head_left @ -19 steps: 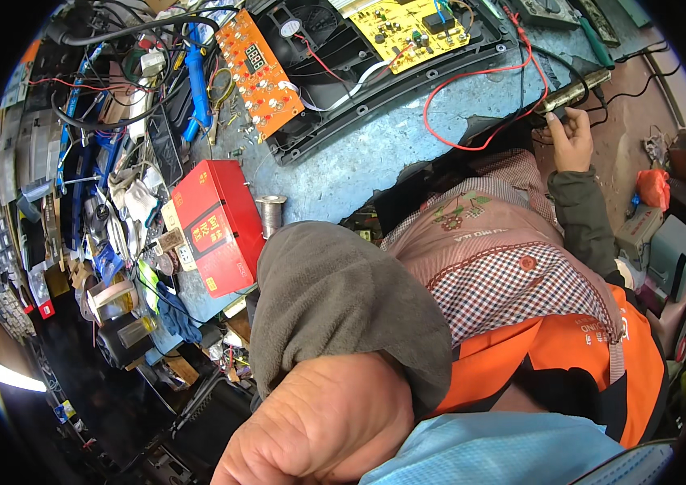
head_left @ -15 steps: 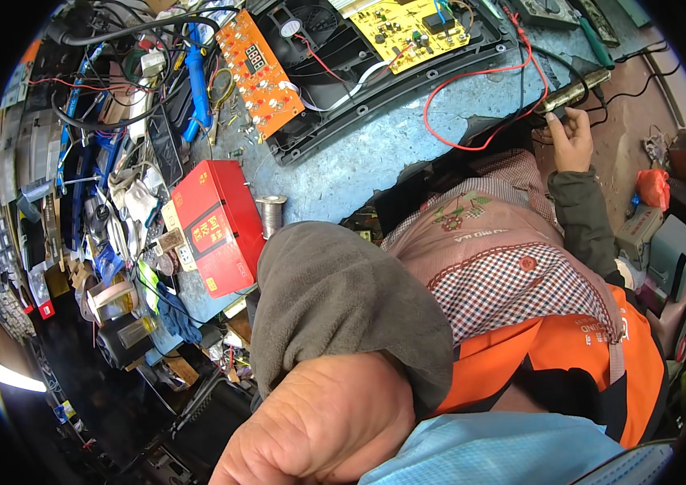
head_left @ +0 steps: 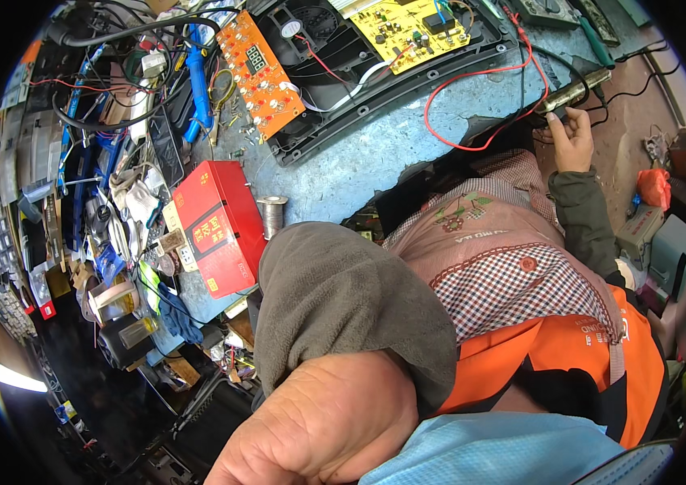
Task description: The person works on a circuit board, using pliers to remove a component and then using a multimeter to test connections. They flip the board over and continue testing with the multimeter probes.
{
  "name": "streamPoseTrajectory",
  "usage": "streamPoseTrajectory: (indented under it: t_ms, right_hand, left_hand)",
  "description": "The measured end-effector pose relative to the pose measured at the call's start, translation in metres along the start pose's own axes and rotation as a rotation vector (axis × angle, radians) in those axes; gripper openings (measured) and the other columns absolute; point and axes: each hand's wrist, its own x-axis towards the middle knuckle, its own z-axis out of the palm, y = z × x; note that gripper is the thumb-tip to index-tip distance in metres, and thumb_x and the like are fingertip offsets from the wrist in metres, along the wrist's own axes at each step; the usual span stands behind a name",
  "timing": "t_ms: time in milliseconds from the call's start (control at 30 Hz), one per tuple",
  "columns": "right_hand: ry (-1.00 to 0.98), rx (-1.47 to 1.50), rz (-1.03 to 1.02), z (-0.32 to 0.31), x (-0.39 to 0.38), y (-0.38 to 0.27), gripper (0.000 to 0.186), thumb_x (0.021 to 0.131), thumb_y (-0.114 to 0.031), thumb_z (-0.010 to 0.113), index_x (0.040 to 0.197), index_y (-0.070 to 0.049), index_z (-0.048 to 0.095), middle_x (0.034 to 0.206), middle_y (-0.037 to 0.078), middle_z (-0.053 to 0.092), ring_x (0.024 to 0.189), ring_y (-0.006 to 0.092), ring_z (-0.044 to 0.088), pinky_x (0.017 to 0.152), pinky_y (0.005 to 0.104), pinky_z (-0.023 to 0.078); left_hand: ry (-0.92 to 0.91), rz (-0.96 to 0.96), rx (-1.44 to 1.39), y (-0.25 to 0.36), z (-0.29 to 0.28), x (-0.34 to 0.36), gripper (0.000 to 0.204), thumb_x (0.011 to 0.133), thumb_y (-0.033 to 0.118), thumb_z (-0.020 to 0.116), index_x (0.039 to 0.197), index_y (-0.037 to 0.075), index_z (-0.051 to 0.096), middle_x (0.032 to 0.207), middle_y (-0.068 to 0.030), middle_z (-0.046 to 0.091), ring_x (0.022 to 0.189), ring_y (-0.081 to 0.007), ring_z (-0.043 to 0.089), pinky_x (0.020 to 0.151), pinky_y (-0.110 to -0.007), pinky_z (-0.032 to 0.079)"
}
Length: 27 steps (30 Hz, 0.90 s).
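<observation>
My left hand point(head_left: 311, 428) is raised close to the camera at the bottom, its wrist under a bunched grey-brown sleeve point(head_left: 351, 307); its fingers are out of sight. At the bench's right front edge, my right hand point(head_left: 569, 141) has loosely bent, separated fingers, with fingertips touching a long pale bar point(head_left: 569, 95) beside dark cables. Above it a red wire loops over the bench. Nearby on the bench lies a black fan housing point(head_left: 311, 32) carrying an orange display board point(head_left: 254, 81) and a yellow circuit board point(head_left: 408, 32).
A red box point(head_left: 222, 226), a solder spool point(head_left: 270, 217) and a blue soldering tool point(head_left: 197, 89) sit on the blue bench point(head_left: 343, 170). Tangled tools and cables crowd the left. Grey equipment point(head_left: 670, 255) and an orange bag point(head_left: 652, 187) are at the right, beside my checked apron.
My left wrist and sleeve have shifted very slightly to the right. My right hand stays at the same spot on the bar.
</observation>
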Motion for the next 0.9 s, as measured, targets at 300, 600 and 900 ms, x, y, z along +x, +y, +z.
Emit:
streamPoseTrajectory:
  t_ms: [300,600,900]
  right_hand:
    - [0.002,0.025,0.038,0.001,0.001,0.0,0.034,0.104,-0.014,0.08,0.124,0.002,0.057,0.098,0.008,0.072,0.079,0.0101,0.068,0.069,0.027,0.058]
    - [-0.004,0.064,0.041,0.01,0.004,-0.004,0.034,0.103,-0.015,0.082,0.121,0.002,0.059,0.096,0.006,0.071,0.077,0.0092,0.065,0.068,0.0274,0.054]
    - [-0.006,0.071,0.017,0.004,-0.001,0.002,0.033,0.102,-0.014,0.083,0.119,0.002,0.06,0.096,0.005,0.07,0.077,0.0079,0.064,0.067,0.0256,0.053]
  left_hand:
    - [-0.082,0.074,0.031,-0.023,0.006,0.007,0.025,0.108,0.024,0.071,0.128,0.009,0.075,0.121,-0.0003,0.076,0.108,-0.0165,0.066,0.101,-0.037,0.05]
    - [-0.186,-0.221,0.44,-0.071,-0.02,-0.011,0.019,0.104,0.01,0.074,0.122,0.002,0.075,0.112,-0.0063,0.074,0.098,-0.0168,0.067,0.088,-0.033,0.053]
    - [-1.042,-0.762,0.981,-0.092,-0.084,-0.126,0.026,0.096,0.008,0.083,0.12,-0.001,0.078,0.069,-0.0011,0.066,0.06,-0.0082,0.056,0.057,-0.027,0.047]
